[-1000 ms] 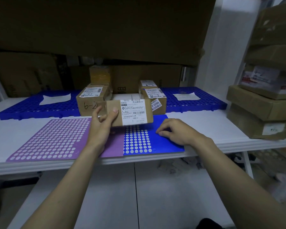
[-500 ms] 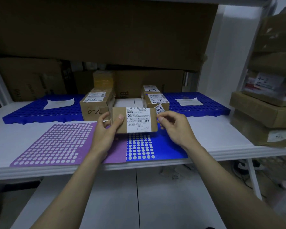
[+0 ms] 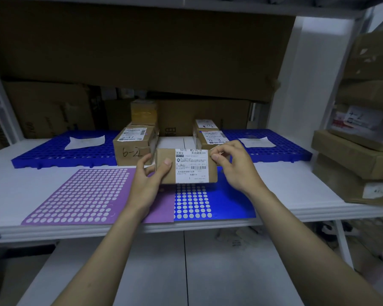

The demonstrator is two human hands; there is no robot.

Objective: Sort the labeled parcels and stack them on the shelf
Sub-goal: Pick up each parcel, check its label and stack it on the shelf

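My left hand (image 3: 149, 180) grips the parcel (image 3: 186, 165), lengthwise crosswise above the mat (image 3: 230, 202), right hand (image 3: 232, 164) pinching its upper right corner.

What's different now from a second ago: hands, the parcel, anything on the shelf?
The right hand left the blue dotted mat and now pinches the small parcel at its upper right corner. The left hand keeps gripping its left end, label toward the camera. The boxes marked 6-2 and 4-2 stayed put.
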